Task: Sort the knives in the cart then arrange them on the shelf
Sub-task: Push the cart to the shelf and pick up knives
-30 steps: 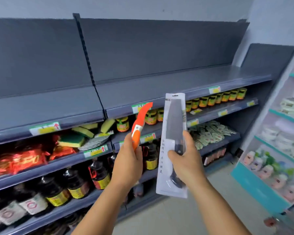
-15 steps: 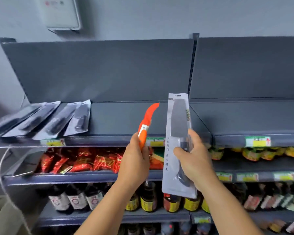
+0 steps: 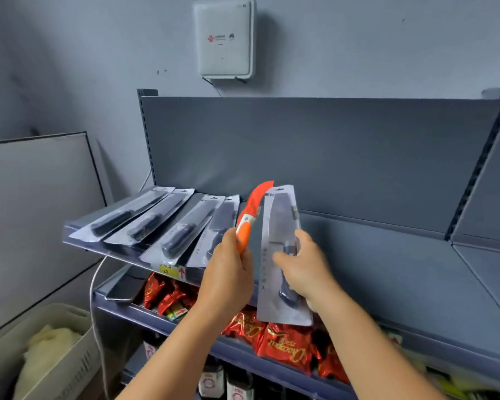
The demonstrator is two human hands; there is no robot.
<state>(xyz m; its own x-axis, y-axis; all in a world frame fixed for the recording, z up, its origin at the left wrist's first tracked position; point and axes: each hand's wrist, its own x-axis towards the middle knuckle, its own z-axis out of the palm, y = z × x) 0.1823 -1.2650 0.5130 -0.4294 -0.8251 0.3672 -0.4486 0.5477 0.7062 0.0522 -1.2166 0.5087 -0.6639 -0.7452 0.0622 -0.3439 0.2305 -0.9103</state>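
Two bare hands held knives up in front of a grey shop shelf.

At centre frame, the left hand (image 3: 228,272) was curled round the handle of an orange knife (image 3: 250,216), its curved blade pointing up. Just right of it, the right hand (image 3: 303,267) pinched a packaged cleaver (image 3: 280,255) held upright, thumb across the front of the card. Below them, red snack bags (image 3: 283,342) filled a lower shelf. Behind the hands, the top shelf (image 3: 387,269) carried four packaged knives (image 3: 162,223) lying side by side at its left end, centre left of frame. In the lower left corner sat a pale bin (image 3: 61,362). A white box (image 3: 224,39) hung on the wall at upper centre.
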